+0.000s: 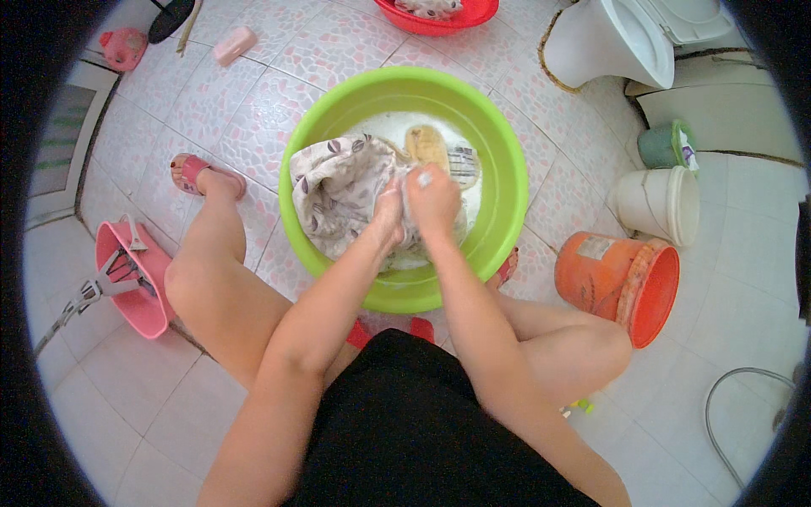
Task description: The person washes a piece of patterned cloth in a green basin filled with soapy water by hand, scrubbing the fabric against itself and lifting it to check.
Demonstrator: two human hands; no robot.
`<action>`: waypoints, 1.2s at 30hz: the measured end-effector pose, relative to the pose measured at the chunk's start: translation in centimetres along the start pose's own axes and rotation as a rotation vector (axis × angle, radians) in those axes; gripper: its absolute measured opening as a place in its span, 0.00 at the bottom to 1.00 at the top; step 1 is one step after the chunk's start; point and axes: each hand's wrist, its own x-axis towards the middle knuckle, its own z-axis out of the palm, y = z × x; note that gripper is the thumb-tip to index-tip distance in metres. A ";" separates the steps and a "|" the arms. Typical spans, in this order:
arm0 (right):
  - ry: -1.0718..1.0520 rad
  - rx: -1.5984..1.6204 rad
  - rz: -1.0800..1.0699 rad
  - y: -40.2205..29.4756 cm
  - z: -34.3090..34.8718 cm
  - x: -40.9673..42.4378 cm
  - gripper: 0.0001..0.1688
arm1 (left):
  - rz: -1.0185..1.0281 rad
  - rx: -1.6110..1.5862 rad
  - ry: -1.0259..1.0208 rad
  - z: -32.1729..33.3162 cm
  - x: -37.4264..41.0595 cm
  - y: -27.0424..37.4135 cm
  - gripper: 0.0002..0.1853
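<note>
In front of me stands a lime green plastic basin (510, 190) with white suds (396, 120) inside. A wet, pale cloth with a dark leaf print (336, 180) is bunched in its left half. My left hand (389, 212) grips a fold of this cloth near the basin's middle. Close against it, my right hand (434, 199) is closed on the cloth too, with a dab of foam on its back. What lies under the fingers is hidden. Beyond my right hand rests a tan oval object (426, 144), with a striped piece (464, 166) beside it.
A red basin (437, 24) with cloth stands ahead, left of a white toilet (608, 44). A pink bar (235, 45) lies on the tiled floor (329, 47). To the right are a white bucket (656, 203) and a tipped orange bucket (589, 269). A pink bin (139, 298) sits left.
</note>
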 end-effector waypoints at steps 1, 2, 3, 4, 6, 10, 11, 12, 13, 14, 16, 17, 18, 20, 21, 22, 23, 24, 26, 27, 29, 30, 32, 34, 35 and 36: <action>0.032 -0.061 0.067 0.6 -0.3 1.5 0.13 | -0.037 0.015 -0.001 0.1 -0.1 0.0 0.18; 0.043 -0.031 0.043 1.2 -0.2 2.1 0.13 | -0.074 0.031 -0.003 0.3 -0.1 -0.1 0.18; 0.049 0.000 0.017 1.3 -0.1 2.5 0.13 | -0.110 0.046 0.000 0.2 0.1 -0.2 0.18; 0.056 0.031 -0.007 1.4 -0.1 2.6 0.13 | -0.092 0.017 -0.051 -0.4 0.6 -0.4 0.22; 0.023 0.165 -0.033 0.8 -0.4 0.5 0.13 | -0.125 -0.052 -0.095 -1.3 1.5 0.4 0.19; 0.051 0.382 -0.279 -2.2 0.3 -6.4 0.10 | -0.187 -0.109 -0.331 -5.6 6.1 1.8 0.15; -0.004 0.308 -0.257 -2.5 0.3 -6.7 0.09 | -0.219 -0.102 -0.415 -6.2 6.5 1.8 0.14; -0.044 0.223 -0.215 -2.1 0.0 -6.5 0.08 | -0.190 -0.026 -0.305 -4.5 5.1 1.7 0.13; -0.109 0.158 -0.200 -2.6 0.0 -7.0 0.07 | -0.054 -0.071 -0.319 -5.2 5.0 0.4 0.14; -0.068 0.173 -0.212 -1.8 0.6 -6.0 0.08 | 0.083 -0.113 -0.332 -6.1 5.2 -1.4 0.14; 0.017 0.033 -0.051 -0.1 -0.4 -2.1 0.11 | -0.031 0.010 -0.030 -1.8 1.7 -1.3 0.16; 0.041 -0.028 0.006 0.3 -0.9 -0.5 0.13 | -0.068 -0.015 -0.046 -1.5 1.4 -1.4 0.17; 0.067 -0.092 0.063 0.9 -1.0 0.9 0.14 | -0.107 -0.041 -0.064 -1.4 1.5 -1.9 0.18; 0.038 0.009 0.053 1.6 -0.4 1.7 0.15 | -0.096 0.072 0.020 -2.6 3.5 -3.0 0.20; 0.031 0.053 0.060 2.3 -0.4 2.1 0.16 | -0.113 0.020 -0.053 -2.4 3.5 -2.7 0.20; -0.018 0.127 0.030 1.7 -0.8 1.2 0.15 | -0.122 -0.036 -0.116 -2.2 2.8 -1.4 0.20; 0.030 0.146 -0.078 1.5 -0.7 -0.2 0.13 | -0.132 -0.092 -0.180 -1.9 2.1 -0.2 0.20; 0.075 0.170 -0.193 1.0 -0.4 -1.9 0.12 | -0.065 -0.029 -0.108 -1.5 1.4 1.2 0.19; 0.001 0.230 -0.334 -1.3 -0.1 -6.2 0.12 | -0.197 -0.015 -0.180 -3.8 3.1 2.6 0.21; -0.031 0.271 -0.381 -1.6 0.5 -7.7 0.11 | -0.270 -0.005 -0.224 -4.7 4.1 2.8 0.22; -0.133 0.185 -0.239 -2.7 0.3 -8.9 0.09 | -0.105 0.047 -0.185 -5.1 4.3 2.2 0.21; -0.106 0.144 -0.207 -2.3 0.3 -8.2 0.09 | -0.085 0.093 -0.112 -4.3 3.5 1.8 0.20; -0.052 0.067 -0.147 -0.8 0.1 -5.2 0.11 | 0.063 0.166 -0.143 -3.7 1.8 0.0 0.18; 0.050 0.028 -0.083 0.0 -0.6 -2.2 0.15 | -0.070 0.072 -0.158 -2.3 0.2 -0.2 0.18; -0.006 0.041 -0.044 0.7 -1.2 -0.8 0.15 | -0.138 0.025 -0.168 -1.7 -0.3 -0.2 0.18; -0.064 0.058 -0.009 1.3 -1.6 0.6 0.15 | -0.105 0.064 -0.167 -1.8 0.1 -0.7 0.19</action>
